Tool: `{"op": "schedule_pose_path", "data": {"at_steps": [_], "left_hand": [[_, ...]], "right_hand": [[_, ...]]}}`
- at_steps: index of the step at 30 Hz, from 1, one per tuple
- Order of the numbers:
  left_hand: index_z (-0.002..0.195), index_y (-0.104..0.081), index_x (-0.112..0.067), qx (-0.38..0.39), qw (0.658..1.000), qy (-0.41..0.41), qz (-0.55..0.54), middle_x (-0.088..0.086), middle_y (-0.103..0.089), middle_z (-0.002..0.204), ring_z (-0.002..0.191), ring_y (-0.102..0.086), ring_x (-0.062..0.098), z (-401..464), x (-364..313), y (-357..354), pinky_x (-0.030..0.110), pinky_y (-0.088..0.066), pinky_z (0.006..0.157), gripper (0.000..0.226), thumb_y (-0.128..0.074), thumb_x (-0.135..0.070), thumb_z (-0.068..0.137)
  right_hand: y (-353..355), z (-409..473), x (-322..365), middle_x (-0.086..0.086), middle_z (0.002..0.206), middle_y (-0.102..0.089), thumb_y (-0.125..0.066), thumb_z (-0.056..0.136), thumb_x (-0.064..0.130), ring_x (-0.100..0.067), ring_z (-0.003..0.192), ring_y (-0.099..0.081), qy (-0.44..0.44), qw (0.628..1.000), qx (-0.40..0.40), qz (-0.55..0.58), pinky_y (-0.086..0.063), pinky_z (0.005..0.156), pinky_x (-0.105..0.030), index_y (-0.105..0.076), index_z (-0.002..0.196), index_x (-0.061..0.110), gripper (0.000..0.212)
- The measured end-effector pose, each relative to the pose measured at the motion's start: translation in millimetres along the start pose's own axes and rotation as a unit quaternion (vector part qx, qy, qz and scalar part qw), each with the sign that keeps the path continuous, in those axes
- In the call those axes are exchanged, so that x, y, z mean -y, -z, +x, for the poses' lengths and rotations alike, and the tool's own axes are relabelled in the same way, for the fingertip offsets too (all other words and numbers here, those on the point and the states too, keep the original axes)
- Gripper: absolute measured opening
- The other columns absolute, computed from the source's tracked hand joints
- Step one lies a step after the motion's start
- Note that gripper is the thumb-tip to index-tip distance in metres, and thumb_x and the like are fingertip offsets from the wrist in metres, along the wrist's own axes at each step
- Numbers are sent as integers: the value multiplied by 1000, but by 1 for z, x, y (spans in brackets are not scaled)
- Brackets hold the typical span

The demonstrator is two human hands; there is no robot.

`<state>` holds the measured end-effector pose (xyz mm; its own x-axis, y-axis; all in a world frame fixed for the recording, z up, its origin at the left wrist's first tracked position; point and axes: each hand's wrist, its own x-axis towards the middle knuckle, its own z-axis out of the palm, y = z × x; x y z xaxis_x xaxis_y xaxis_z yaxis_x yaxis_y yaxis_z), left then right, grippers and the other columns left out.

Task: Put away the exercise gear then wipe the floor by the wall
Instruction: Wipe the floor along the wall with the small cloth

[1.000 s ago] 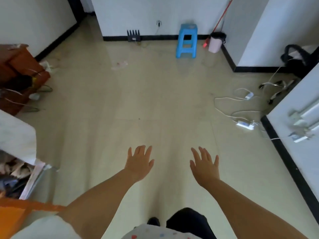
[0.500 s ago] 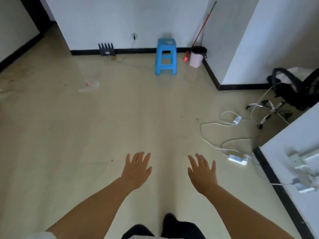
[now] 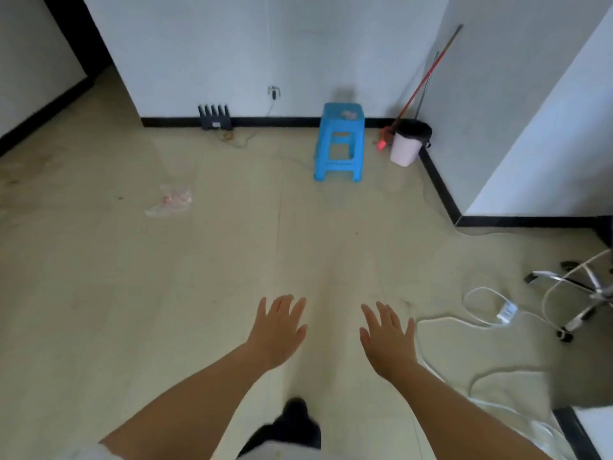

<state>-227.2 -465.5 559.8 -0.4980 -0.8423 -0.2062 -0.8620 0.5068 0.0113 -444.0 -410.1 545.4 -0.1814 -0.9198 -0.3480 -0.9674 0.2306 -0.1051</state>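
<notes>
We hold both hands out ahead of us over the beige floor [image 3: 99,293], palms down and holding nothing: the left hand [image 3: 278,330] at about 6 o'clock in the view with its fingers straight and slightly spread, the right hand [image 3: 388,340] just beside it toward 5 o'clock, fingers likewise extended and fanned. The two are apart, not touching each other or anything else. Below them, at 6 o'clock near the bottom edge, a dark foot [image 3: 295,423] shows on the floor. Straight ahead at 12 o'clock a blue plastic stool [image 3: 340,141] stands upright near the white wall [image 3: 232,44] and its black baseboard. At roughly 1 o'clock a pink bin with a black liner [image 3: 408,142] sits in the corner, and a red-handled broom [image 3: 421,78] leans against the wall just behind it. At 11 o'clock a black router with upright antennas [image 3: 214,117] rests against the baseboard. A crumpled clear plastic wrapper [image 3: 172,200] lies on the floor at 10 o'clock. At 3 o'clock white cables with a power strip [image 3: 506,312] trail across the floor beside the chrome base of a wheeled chair [image 3: 577,293]. We cannot tell which item, if any, is exercise gear.
</notes>
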Motion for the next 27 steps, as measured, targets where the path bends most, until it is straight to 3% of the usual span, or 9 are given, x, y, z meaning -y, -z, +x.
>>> {"op": "schedule_pose_path", "data": {"at_steps": [2,4,6,11,20,24,27], "left_hand": [[129,-57,-15,-9,1000,2,-8,11,-61,123,113,-60,23,57,15,27,53,-45,96,57,-26,-41,89],[148,-27,-18,15,1000,-13,-22,10,-34,149,138,-32,22,111,26,46,52,-20,114,55,-24,-41,98],[151,-13,-20,19,999,-18,-20,8,-21,155,143,-19,21,167,36,61,49,-10,117,57,-26,-41,101],[152,-7,-21,23,999,-38,-3,8,-16,157,145,-14,22,312,60,80,49,-7,118,58,-25,-42,101],[152,-7,-23,36,998,30,-33,3,-15,157,145,-15,18,571,105,137,48,-6,118,58,-24,-43,101],[152,-8,-22,50,997,45,-49,3,-16,157,144,-16,18,655,126,151,48,-7,118,62,-10,-49,96],[152,-7,-21,71,994,54,-59,4,-15,157,145,-15,18,720,152,154,48,-7,118,57,-22,-42,101]], "right_hand": [[28,47,1,0,160,-1,-19,102,39,-17,148,1,-10,1000,-4,9,-3,115,-55,-2,151,32,52],[53,93,-4,0,160,-2,-19,102,39,-17,148,0,-15,1000,-9,12,-2,115,-55,-3,151,31,52],[76,144,-11,-1,160,-4,-20,102,39,-18,148,-1,-30,999,-28,22,-3,115,-56,-5,151,30,52],[123,283,-36,-1,160,-3,-19,102,38,-19,148,0,-37,999,-33,13,-2,115,-56,-5,152,30,52],[241,532,-93,-2,160,-2,-18,103,38,-19,148,0,-9,999,-26,-34,-2,116,-55,-3,152,29,52],[275,627,-96,-3,160,-3,-20,102,37,-20,148,-1,0,999,-8,-31,-3,116,-55,-5,152,29,52],[288,697,-89,-3,160,-4,-21,102,37,-20,148,-2,17,999,4,-29,-2,116,-55,-8,151,30,52]]}}
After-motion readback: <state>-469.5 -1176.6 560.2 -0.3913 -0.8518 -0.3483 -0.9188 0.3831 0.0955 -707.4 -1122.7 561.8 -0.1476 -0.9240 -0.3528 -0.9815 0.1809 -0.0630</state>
